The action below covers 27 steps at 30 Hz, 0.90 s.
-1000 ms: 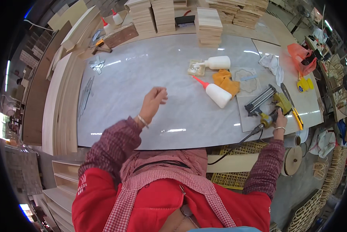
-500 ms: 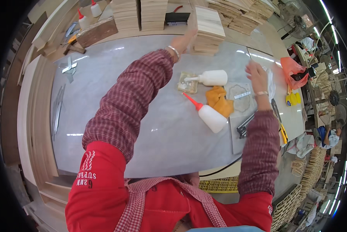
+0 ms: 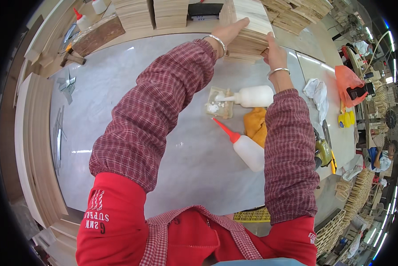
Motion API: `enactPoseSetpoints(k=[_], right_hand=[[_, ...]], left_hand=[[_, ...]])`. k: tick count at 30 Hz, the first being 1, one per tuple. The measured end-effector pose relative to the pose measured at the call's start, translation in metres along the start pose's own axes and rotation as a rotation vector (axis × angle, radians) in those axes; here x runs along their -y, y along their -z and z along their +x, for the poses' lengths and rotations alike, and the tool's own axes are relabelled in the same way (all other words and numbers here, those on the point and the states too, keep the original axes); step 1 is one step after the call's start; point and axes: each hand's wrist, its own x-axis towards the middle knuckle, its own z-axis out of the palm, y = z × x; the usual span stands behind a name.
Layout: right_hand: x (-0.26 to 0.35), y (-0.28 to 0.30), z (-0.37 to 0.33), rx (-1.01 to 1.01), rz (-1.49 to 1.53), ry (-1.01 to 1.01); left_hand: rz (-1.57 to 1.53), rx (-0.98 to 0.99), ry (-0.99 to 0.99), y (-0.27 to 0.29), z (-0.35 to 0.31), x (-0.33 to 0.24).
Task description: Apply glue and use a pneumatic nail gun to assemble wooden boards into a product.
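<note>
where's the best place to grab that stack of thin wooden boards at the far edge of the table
Judging by its pose, grip the stack of thin pale wooden boards by its two opposite sides, a hand on each. The left hand and right hand already bracket it this way; loose layers likely need squeezing together.

I have a single head view, worn high and looking steeply down over both outstretched arms onto the table (image 3: pixel 119 106). The fisheye bends the edges; the far stacks (image 3: pixel 252 26) sit near the top rim.
</note>
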Motion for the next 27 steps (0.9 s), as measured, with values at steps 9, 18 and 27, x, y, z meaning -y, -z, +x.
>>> enactPoseSetpoints(k=[9,18,27], right_hand=[[0.022,-0.004,-0.027,0.136,0.172,-0.019],[0.010,0.035,-0.143,0.308,0.242,0.131],[-0.030,0.039,-0.288,0.767,-0.203,0.344]], left_hand=[[-0.118,-0.128,-0.031,0.013,-0.010,-0.025],[-0.037,0.011,-0.120,0.110,-0.154,-0.028],[1.016,0.532,-0.652,0.201,-0.341,0.010]])
